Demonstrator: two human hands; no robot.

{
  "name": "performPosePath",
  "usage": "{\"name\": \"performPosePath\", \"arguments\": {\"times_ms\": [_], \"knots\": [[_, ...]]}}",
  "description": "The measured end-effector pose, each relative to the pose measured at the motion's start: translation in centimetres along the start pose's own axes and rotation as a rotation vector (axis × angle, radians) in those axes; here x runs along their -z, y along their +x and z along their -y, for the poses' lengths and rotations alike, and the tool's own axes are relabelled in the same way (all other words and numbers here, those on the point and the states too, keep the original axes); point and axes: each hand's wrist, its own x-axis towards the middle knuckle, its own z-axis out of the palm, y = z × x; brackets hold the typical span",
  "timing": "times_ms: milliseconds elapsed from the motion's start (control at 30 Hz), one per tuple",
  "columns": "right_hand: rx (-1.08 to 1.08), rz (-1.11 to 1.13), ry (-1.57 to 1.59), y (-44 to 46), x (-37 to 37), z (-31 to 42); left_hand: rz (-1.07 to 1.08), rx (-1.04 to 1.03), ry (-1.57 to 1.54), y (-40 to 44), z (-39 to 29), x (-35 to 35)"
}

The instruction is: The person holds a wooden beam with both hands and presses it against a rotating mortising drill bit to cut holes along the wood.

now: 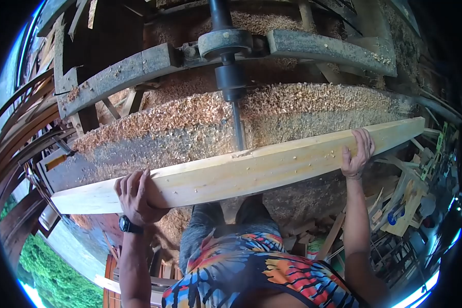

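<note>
A long, thick pale wooden beam (251,172) spans the view, its broad face toward me and its right end a little higher in the frame. My left hand (137,197), with a dark watch on the wrist, grips the beam left of its middle, fingers over the upper edge. Toward the right end, my right hand (359,154) holds it with fingers over the same edge. A drill bit (237,128) in a dark chuck (231,82) reaches the beam's far edge near the middle. Wood chips lie at that spot, and the bit's tip is hidden.
Behind the beam, a machine table (185,134) is heaped with wood shavings. A curved timber frame (333,50) carries the dark spindle (220,15). Wood offcuts (403,205) are piled at the right, and long curved strips (23,115) stand at the left.
</note>
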Motion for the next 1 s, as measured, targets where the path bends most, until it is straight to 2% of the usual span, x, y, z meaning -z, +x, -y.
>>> {"name": "performPosePath", "arguments": {"times_ms": [1000], "knots": [[-0.042,0.047,-0.053,2.8,-0.1,0.8,0.027,-0.005,-0.027,5.5,2.6,1.4]]}}
